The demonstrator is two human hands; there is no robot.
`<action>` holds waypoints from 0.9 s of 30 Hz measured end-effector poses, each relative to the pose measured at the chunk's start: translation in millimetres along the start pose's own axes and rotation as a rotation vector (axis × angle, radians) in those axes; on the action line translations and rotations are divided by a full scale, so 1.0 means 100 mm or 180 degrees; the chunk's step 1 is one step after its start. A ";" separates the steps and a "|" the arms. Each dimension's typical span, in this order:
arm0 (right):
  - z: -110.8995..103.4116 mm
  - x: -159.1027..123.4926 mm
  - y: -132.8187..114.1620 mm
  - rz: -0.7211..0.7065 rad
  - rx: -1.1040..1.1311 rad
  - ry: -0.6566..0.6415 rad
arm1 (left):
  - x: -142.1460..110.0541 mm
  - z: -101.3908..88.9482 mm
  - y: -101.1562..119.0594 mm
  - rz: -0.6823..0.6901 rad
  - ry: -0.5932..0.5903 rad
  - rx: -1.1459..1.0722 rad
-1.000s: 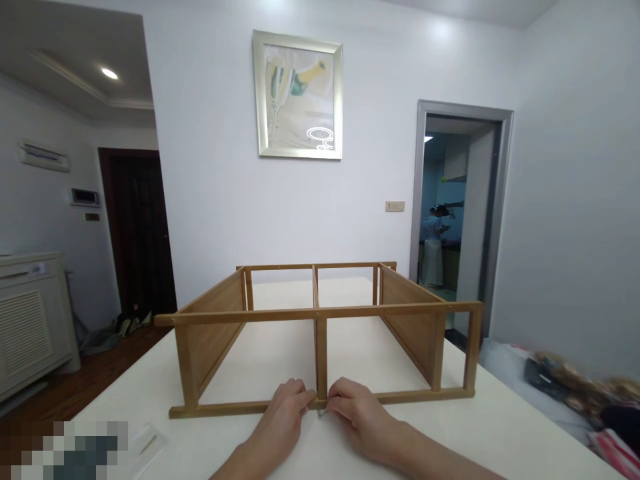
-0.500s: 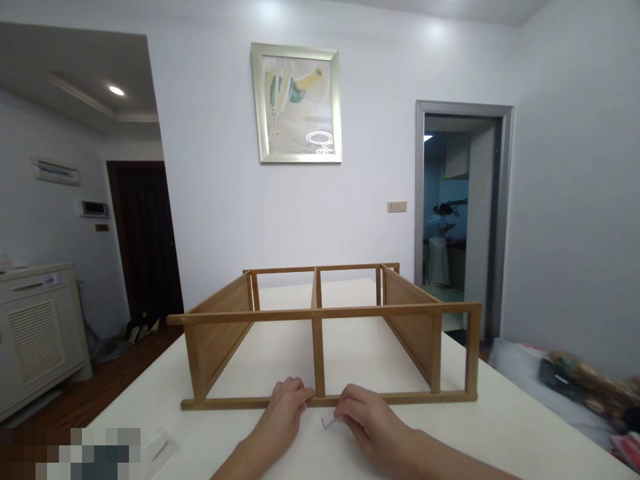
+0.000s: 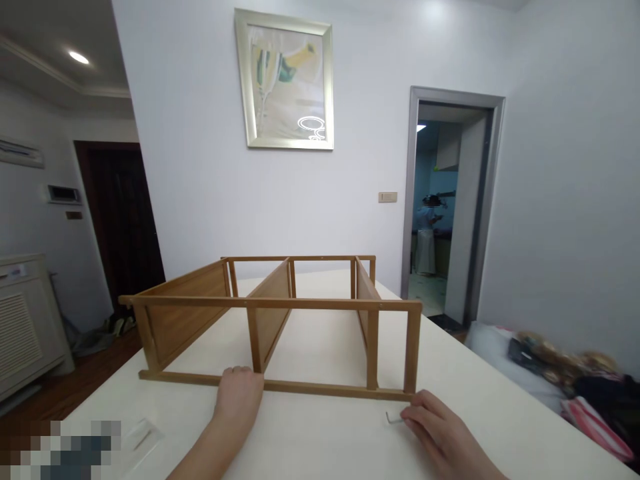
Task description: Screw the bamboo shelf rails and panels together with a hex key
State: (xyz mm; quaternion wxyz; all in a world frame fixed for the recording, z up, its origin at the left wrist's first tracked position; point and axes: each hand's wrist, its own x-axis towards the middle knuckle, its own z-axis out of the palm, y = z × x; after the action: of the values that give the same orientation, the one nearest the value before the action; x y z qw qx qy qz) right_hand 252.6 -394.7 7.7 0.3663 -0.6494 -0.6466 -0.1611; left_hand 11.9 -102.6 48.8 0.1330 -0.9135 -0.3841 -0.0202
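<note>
A wooden shelf rack (image 3: 320, 303) lies on its side on the white table, with panels set between its two side frames. My left hand (image 3: 239, 399) is closed over the near bottom rail, just left of the middle upright. Pinched in the fingers of my right hand (image 3: 440, 430) is a small L-shaped hex key (image 3: 393, 419), its bent end pointing left. That hand is at the rack's lower right corner, its fingertips close to or touching the rail end.
A clear plastic bag (image 3: 143, 440) with a thin piece inside lies on the white table (image 3: 320, 440) at front left. Bagged items and clothing (image 3: 560, 367) are heaped at right. A person (image 3: 426, 233) stands beyond the doorway.
The rack has shifted left and turned slightly, with my left hand on its rail. My right hand has moved right with the hex key, from beside the middle upright to the right corner.
</note>
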 end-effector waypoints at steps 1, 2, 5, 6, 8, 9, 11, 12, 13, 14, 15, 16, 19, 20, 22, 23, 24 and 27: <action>-0.01 -0.02 0.00 0.0035 -0.0070 -0.0030 | -0.06 -0.06 0.10 -0.0034 -0.0041 0.0010; -0.02 -0.02 0.00 0.0069 -0.0134 -0.0057 | -0.12 -0.11 0.22 0.0080 -0.0088 -0.0046; 0.01 0.00 -0.02 0.0062 -0.0318 -0.0122 | -0.25 -0.18 0.64 0.0831 -0.0100 -0.0484; 0.02 0.02 -0.03 -0.0004 -0.0381 -0.0145 | -0.27 -0.17 0.78 0.1108 -0.0016 -0.0725; 0.06 0.05 -0.03 -0.0186 -0.0499 -0.0164 | -0.25 -0.13 1.06 0.1441 0.0129 -0.1237; 0.07 0.06 -0.03 -0.0273 -0.0541 -0.0164 | -0.22 -0.09 1.18 0.1488 0.0184 -0.1518; 0.09 0.09 -0.01 -0.0374 -0.0584 -0.0160 | -0.13 -0.02 1.38 0.1444 0.0212 -0.2062; 0.09 0.10 -0.01 -0.0387 -0.0584 -0.0162 | -0.08 0.02 1.46 0.1369 0.0172 -0.2272; 0.09 0.10 0.00 -0.0378 -0.0568 -0.0169 | -0.03 0.05 1.52 0.1307 0.0113 -0.2422; 0.09 0.11 0.01 -0.0359 -0.0535 -0.0177 | 0.01 0.08 1.57 0.1262 0.0051 -0.2521; 0.09 0.12 0.01 -0.0336 -0.0493 -0.0180 | 0.03 0.10 1.60 0.1236 0.0003 -0.2576; 0.09 0.12 0.01 -0.0319 -0.0446 -0.0180 | 0.05 0.12 1.61 0.1232 -0.0023 -0.2605; 0.08 0.12 -0.02 -0.0275 -0.0377 -0.0186 | 0.07 0.14 1.60 0.1263 -0.0017 -0.2639; 0.08 0.12 -0.03 -0.0279 -0.0388 -0.0187 | 0.07 0.13 1.58 0.1282 -0.0009 -0.2647; 0.09 0.13 -0.07 -0.0329 -0.0425 -0.0221 | 0.08 0.13 1.55 0.1348 -0.0002 -0.2663; 0.10 0.14 -0.09 -0.0373 -0.0439 -0.0253 | 0.08 0.12 1.53 0.1384 -0.0002 -0.2668; 0.11 0.15 -0.11 -0.0426 -0.0452 -0.0299 | 0.09 0.12 1.52 0.1417 -0.0008 -0.2672; 0.17 0.19 -0.17 -0.0534 -0.0496 -0.0400 | 0.10 0.11 1.49 0.1489 -0.0031 -0.2680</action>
State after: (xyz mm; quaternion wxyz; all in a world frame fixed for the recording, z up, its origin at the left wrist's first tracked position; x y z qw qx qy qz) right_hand 234.0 -371.6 13.7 0.2587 -0.6283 -0.7059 -0.1999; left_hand 123.1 -192.4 5.5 -0.2493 -0.9499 -0.1274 -0.1392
